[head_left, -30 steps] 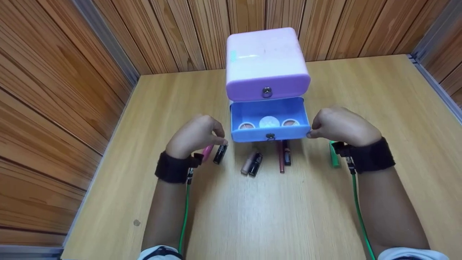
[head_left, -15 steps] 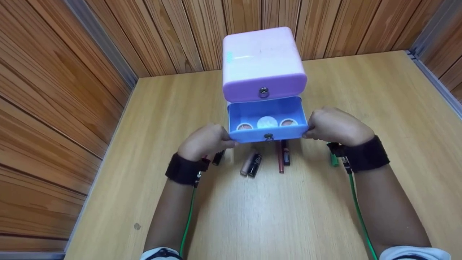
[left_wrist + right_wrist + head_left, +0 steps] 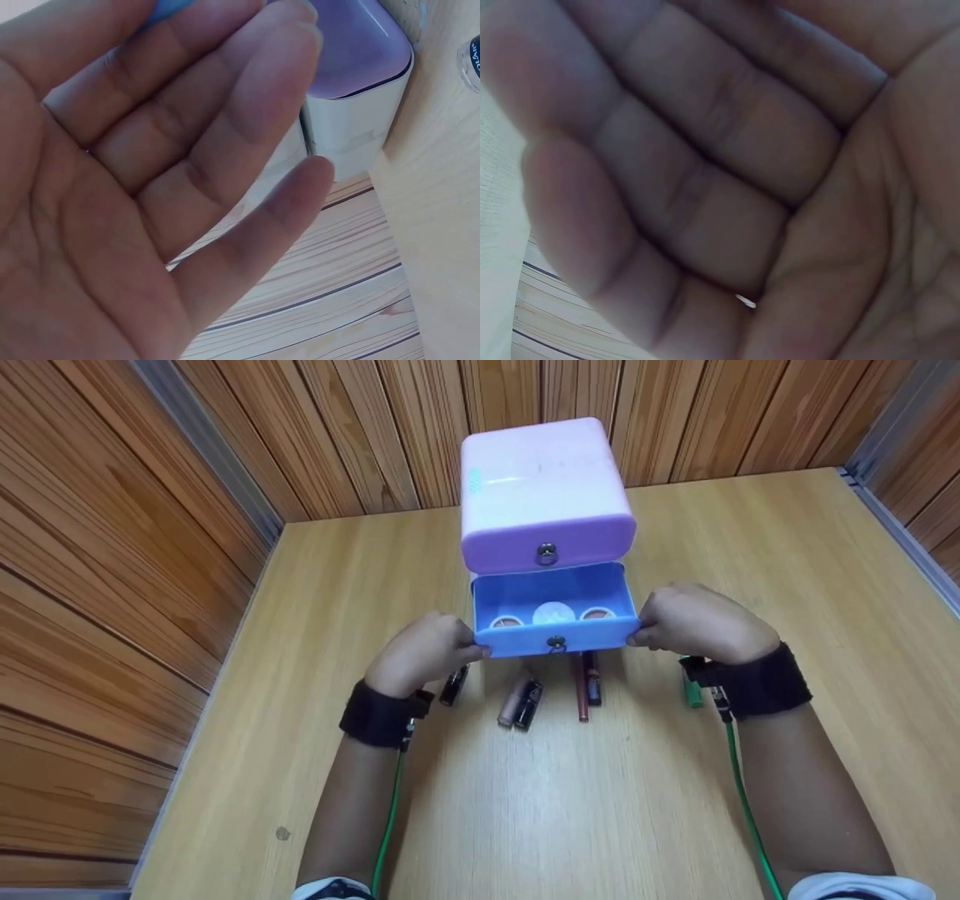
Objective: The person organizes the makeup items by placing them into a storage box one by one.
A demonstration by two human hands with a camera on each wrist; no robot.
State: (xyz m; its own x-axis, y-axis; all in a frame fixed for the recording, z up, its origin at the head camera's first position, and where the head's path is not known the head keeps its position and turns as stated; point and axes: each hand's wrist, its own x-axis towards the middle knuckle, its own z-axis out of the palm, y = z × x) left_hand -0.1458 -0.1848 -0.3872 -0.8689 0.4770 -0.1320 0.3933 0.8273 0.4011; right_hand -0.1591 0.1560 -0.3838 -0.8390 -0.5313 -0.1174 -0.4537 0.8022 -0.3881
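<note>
A blue drawer [image 3: 525, 640] stands pulled out of the lower part of a small pink and purple drawer cabinet [image 3: 547, 472]. Inside it lie a white round piece [image 3: 553, 613] and two round compacts, one at the left [image 3: 506, 622] and one at the right [image 3: 598, 613]. My left hand [image 3: 424, 652] grips the drawer's front left corner, thumb on the front face. At the front right corner my right hand [image 3: 701, 622] pinches the edge with thumb and fingers. Both palms fill the wrist views, where the fingers hide most of the drawer.
On the table before the drawer lie a black lipstick tube [image 3: 454, 685], a beige and black pair of tubes [image 3: 520, 702], and a dark red pencil [image 3: 582, 690] beside a dark tube [image 3: 592, 679]. A green tube [image 3: 691, 690] lies near the right wrist. Wood-panelled walls [image 3: 337, 435] stand behind.
My left hand has moved right from beside the black lipstick tube to the drawer's left corner and taken hold. My right hand stays at the right corner. The drawer remains pulled out.
</note>
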